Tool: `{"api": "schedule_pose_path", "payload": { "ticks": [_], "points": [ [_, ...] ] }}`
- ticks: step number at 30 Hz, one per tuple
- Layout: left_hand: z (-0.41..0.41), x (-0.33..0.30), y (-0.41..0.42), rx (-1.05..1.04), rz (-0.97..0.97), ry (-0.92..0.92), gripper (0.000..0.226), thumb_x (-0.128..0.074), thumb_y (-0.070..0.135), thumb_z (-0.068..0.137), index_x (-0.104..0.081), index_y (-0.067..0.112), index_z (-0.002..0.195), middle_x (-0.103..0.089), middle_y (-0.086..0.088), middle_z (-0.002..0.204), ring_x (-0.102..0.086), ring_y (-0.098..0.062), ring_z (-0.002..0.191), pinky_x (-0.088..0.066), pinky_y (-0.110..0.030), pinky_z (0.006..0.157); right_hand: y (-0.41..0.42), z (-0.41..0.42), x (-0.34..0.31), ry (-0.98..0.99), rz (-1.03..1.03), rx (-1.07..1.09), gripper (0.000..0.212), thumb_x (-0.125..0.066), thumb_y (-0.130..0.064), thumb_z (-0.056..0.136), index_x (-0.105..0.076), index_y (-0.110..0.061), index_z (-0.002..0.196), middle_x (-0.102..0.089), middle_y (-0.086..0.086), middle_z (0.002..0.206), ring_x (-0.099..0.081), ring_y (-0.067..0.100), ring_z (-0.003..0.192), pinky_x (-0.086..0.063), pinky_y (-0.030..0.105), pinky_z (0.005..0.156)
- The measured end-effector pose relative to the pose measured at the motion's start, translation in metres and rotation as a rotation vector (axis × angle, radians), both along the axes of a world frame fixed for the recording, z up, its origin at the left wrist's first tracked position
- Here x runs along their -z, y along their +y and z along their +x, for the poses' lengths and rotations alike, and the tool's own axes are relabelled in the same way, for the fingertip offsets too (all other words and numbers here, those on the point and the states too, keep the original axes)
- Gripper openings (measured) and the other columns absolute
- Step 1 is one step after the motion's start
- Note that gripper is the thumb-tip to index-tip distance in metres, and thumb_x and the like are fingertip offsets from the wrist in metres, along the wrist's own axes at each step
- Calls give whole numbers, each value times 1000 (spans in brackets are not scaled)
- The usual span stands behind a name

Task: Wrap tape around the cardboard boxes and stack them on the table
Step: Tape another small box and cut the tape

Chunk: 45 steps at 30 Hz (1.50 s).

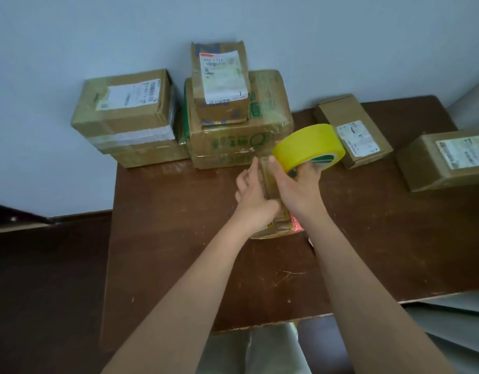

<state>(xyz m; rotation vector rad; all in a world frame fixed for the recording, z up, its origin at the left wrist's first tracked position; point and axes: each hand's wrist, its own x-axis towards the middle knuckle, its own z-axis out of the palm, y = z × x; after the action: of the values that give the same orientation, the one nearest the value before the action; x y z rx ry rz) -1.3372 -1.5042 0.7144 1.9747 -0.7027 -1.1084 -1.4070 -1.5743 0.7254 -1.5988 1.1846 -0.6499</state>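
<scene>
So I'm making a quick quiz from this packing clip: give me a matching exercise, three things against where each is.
Things:
1. yellow tape roll
2. small labelled box
3. narrow box

Places:
A. on top of the green-printed box
B. between both hands
C. gripped by the right hand

Pairs: 1-C, 2-A, 3-B. The left hand holds the narrow box's side.

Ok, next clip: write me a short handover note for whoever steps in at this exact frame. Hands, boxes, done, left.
Left hand grips the small box in progress at table centre.
Right hand holds the yellow tape roll against that box; wrapping is under way.
Done, by the look of it: two stacks at the back, a box on a flatter box at left, and a small labelled box on a large green-printed box.
Left: finish this wrap and stack it; two boxes at right lie unstacked on the table, tape not visible.
</scene>
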Motion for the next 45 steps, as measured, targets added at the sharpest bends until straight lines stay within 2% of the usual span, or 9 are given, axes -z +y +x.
{"api": "schedule_pose_path", "payload": {
  "ticks": [5, 8, 11, 14, 17, 22, 26, 41, 45],
  "points": [
    [-1, 19, 15, -82, 69, 53, 112, -78, 27, 80, 4, 42, 154, -12, -8, 151, -37, -36, 136, -39, -50, 109, 28, 3, 4, -10, 221, -53, 53, -60, -84, 71, -70, -36, 93, -66, -1, 118, -55, 22, 125, -46, 50, 104],
    [5, 34, 33, -148, -44, 82, 100, -82, 26, 76, -16, 46, 148, -31, -3, 146, -40, -22, 134, -40, -42, 109, 33, 6, -3, -215, 317, -80, 16, -64, -48, 94, -68, -40, 107, -71, -7, 111, -64, 14, 116, -52, 37, 100],
    [14, 51, 48, -200, -166, 240, 91, -83, 12, 77, -26, 46, 139, -56, 12, 129, -57, 1, 116, -51, -34, 98, 40, 12, -2, -207, 242, -248, 45, -64, -40, 96, -43, -57, 133, -72, -15, 102, -66, 5, 105, -52, 26, 92],
    [18, 55, 54, -223, -189, 325, 89, -81, 6, 79, -27, 33, 145, -64, 9, 122, -65, -3, 108, -56, -33, 91, 41, 14, -5, -186, 246, -100, 38, -69, -38, 93, -65, -17, 125, -72, -10, 91, -68, 8, 91, -52, 30, 84],
    [19, 56, 55, -220, -183, 368, 92, -85, 13, 75, -30, 38, 145, -65, 6, 123, -66, -13, 110, -56, -47, 93, 26, -4, -5, -281, 221, 114, 6, -70, -24, 94, -70, -24, 99, -70, -6, 93, -65, 6, 86, -55, 32, 85],
    [21, 52, 54, -208, -173, 392, 88, -82, 9, 79, -31, 39, 144, -65, 7, 121, -68, -6, 103, -60, -33, 82, 21, -13, 0, -338, 166, 26, 64, -64, -15, 98, -36, -60, 134, -73, -4, 112, -67, 1, 104, -49, 17, 87],
    [23, 53, 54, -207, -155, 388, 89, -84, 13, 77, -31, 41, 143, -64, 5, 124, -67, -10, 107, -59, -40, 86, 21, -15, 0, -354, 164, 98, 48, -65, -10, 97, -68, -58, 90, -73, 3, 111, -67, 2, 98, -48, 12, 79],
    [26, 57, 54, -195, -155, 416, 93, -85, 15, 76, -29, 44, 144, -63, 6, 126, -66, -12, 109, -58, -44, 89, 14, -15, 30, -297, 201, 114, 57, -64, -11, 97, -37, -46, 132, -72, 2, 115, -67, -3, 102, -49, 11, 84],
    [26, 59, 55, -197, -160, 415, 92, -85, 15, 76, -30, 43, 144, -64, 5, 125, -67, -11, 108, -58, -43, 88, 17, -14, 36, -274, 196, 117, 35, -67, -9, 95, -62, -43, 96, -72, 8, 118, -67, 14, 109, -53, 29, 93]
  ]
}}
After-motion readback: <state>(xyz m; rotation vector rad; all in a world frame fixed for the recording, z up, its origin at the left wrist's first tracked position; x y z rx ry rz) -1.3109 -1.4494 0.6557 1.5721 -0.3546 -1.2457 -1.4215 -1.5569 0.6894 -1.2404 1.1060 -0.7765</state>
